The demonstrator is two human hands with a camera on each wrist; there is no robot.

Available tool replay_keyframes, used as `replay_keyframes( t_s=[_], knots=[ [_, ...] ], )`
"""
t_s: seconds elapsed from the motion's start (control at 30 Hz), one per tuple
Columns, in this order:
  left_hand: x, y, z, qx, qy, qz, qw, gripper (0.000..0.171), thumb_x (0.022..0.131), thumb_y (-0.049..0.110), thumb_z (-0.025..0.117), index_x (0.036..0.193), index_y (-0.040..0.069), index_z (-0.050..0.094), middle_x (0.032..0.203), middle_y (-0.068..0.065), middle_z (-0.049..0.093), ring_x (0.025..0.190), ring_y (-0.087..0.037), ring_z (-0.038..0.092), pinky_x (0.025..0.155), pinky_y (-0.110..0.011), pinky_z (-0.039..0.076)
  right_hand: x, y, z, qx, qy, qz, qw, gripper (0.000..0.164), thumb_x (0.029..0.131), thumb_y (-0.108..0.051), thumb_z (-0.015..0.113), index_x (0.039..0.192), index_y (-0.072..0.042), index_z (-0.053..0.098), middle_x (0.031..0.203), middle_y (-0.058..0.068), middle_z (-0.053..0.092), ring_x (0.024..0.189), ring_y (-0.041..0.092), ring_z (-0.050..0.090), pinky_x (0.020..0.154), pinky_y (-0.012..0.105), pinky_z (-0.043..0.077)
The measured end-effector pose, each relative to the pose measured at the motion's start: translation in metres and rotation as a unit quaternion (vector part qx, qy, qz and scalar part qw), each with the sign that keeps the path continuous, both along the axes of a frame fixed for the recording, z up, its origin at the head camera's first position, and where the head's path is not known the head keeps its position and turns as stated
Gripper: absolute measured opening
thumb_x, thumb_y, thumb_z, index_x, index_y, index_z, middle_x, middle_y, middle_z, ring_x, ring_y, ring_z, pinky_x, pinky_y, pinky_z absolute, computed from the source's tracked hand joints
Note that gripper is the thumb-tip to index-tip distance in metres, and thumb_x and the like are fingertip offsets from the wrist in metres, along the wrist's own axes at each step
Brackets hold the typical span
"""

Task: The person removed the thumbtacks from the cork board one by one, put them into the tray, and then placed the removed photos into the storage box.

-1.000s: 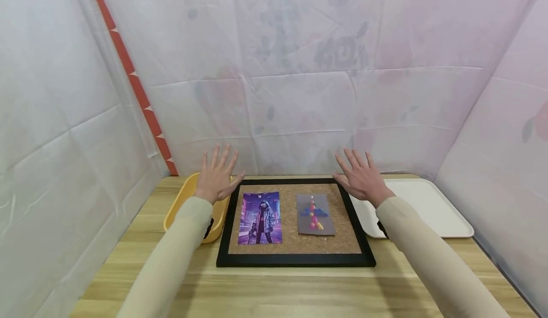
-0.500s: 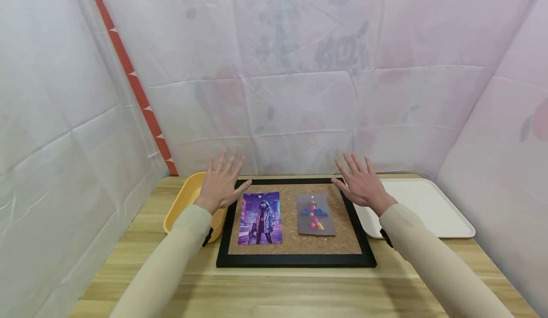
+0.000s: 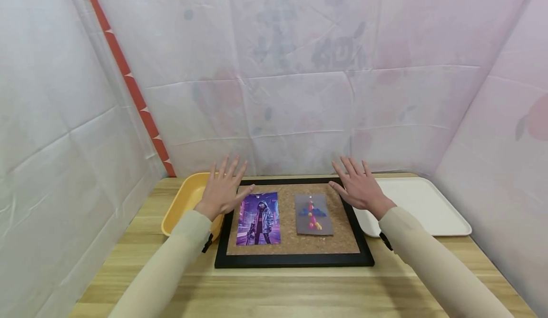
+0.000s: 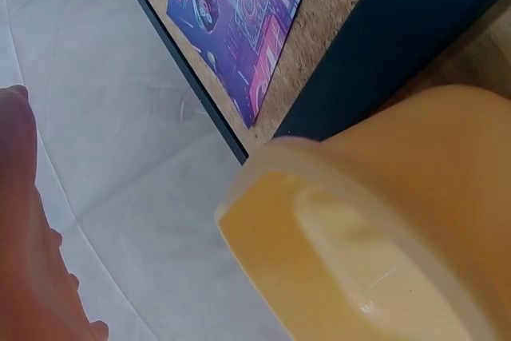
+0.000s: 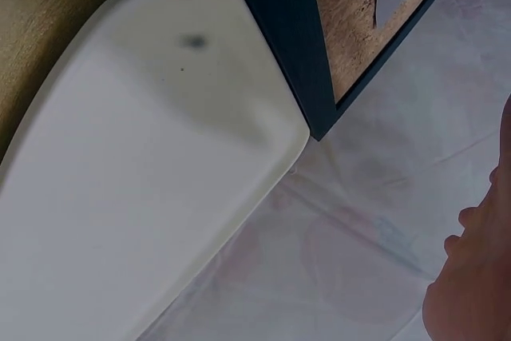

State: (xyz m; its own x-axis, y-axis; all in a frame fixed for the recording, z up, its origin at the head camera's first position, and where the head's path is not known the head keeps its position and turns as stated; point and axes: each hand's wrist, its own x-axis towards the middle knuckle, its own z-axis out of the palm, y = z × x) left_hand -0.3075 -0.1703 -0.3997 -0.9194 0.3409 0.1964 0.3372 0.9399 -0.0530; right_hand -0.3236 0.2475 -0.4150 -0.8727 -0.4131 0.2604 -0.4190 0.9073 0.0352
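Observation:
Both hands are raised in the head view, fingers straight and spread, with nothing in them. My left hand hovers over the yellow bin and the left edge of a black-framed corkboard. Above the board's right edge and the white tray is my right hand. On the cork lie two pictures: a purple print of a hooded figure at left, and a grey card with pink, blue and yellow shapes at right. A small pale pin-like dot shows at the top of each.
The wooden table carries the board, bin and tray. White printed cloth walls it in at the back and both sides, with a red strip at the back left. The tray's near corner touches or nearly touches the frame.
Both hands have come down slightly in the head view. The left has also shifted a little to the right, toward the board. The pictures, bin and tray have stayed put.

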Motion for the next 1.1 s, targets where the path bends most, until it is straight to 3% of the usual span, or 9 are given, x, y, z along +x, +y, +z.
replay_keyframes(
  t_s=[0.2,0.4,0.6,0.9,1.1],
  knots=[
    [0.000,0.000,-0.005,0.008,0.015,-0.006,0.9998,0.086,0.100,0.074,0.027,0.166,0.020,0.015,0.172,-0.011,0.009,0.157,-0.040,0.002,0.123,-0.064,-0.001,0.002,0.000,-0.002,-0.009,-0.007,0.000,1.000,0.070,0.108,-0.048,0.045,0.163,-0.008,0.028,0.167,0.024,0.020,0.153,0.046,0.020,0.121,0.068,0.008],
    [0.004,0.000,-0.010,0.017,0.004,-0.005,0.9998,0.083,0.102,0.069,0.034,0.166,0.019,0.017,0.172,-0.010,0.005,0.157,-0.041,0.002,0.122,-0.064,-0.002,0.005,-0.001,-0.008,-0.033,-0.010,0.003,0.999,0.070,0.107,-0.044,0.048,0.162,-0.006,0.028,0.166,0.025,0.021,0.152,0.047,0.020,0.121,0.068,0.009],
    [0.010,0.002,-0.015,0.036,0.003,0.002,0.9993,0.081,0.102,0.065,0.041,0.165,0.017,0.022,0.171,-0.013,0.012,0.157,-0.041,0.004,0.123,-0.063,-0.002,0.009,-0.005,-0.013,-0.043,-0.012,0.005,0.999,0.068,0.107,-0.041,0.050,0.162,-0.006,0.029,0.165,0.026,0.023,0.151,0.048,0.021,0.120,0.068,0.011],
    [0.018,0.006,-0.024,0.048,0.005,0.002,0.9988,0.082,0.101,0.066,0.044,0.162,0.014,0.031,0.168,-0.018,0.023,0.154,-0.044,0.015,0.121,-0.068,0.011,0.014,-0.008,-0.016,-0.060,-0.026,0.013,0.998,0.068,0.109,-0.038,0.049,0.162,-0.003,0.026,0.166,0.028,0.019,0.152,0.048,0.018,0.121,0.066,0.013],
    [0.027,0.012,-0.029,0.063,-0.002,-0.004,0.9980,0.080,0.100,0.064,0.049,0.161,0.014,0.034,0.165,-0.018,0.029,0.150,-0.045,0.025,0.120,-0.067,0.017,0.019,-0.011,-0.024,-0.100,-0.020,0.027,0.994,0.066,0.108,-0.034,0.051,0.160,-0.001,0.028,0.163,0.030,0.023,0.147,0.051,0.026,0.118,0.067,0.021]
  ],
)
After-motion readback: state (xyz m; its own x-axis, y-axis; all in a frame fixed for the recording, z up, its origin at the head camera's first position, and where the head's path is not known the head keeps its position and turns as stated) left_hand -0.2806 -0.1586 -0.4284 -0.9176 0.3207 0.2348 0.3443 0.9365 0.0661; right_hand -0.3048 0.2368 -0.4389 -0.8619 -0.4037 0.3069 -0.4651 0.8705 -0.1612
